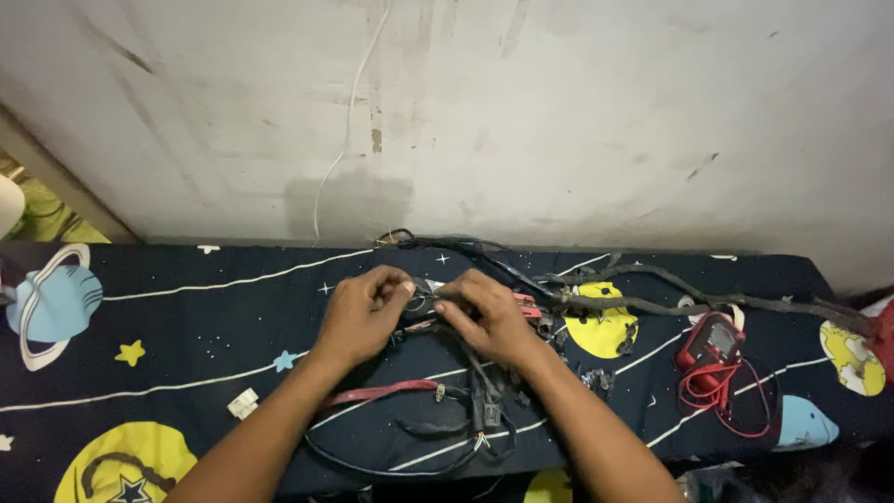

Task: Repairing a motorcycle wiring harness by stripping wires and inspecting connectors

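A black wiring harness (pixel 652 303) with taped branches, loose wires and connectors sprawls across a dark cloth printed with planets and stars (pixel 186 307). My left hand (pixel 358 312) and my right hand (pixel 489 317) meet over the middle of it, fingertips pinching a small dark part of the harness (pixel 421 300) between them. What exactly sits under the fingertips is hidden. A red connector (pixel 524 305) lies just right of my right hand. A red wire (pixel 382 391) runs below my forearms, near several black connectors (pixel 484 410).
A red multimeter (pixel 712 340) with coiled red leads (pixel 736 396) lies at the right. A small white clip (pixel 243 403) rests at the lower left. A thin white cable (pixel 349 121) hangs down the stained wall (pixel 559 112) behind.
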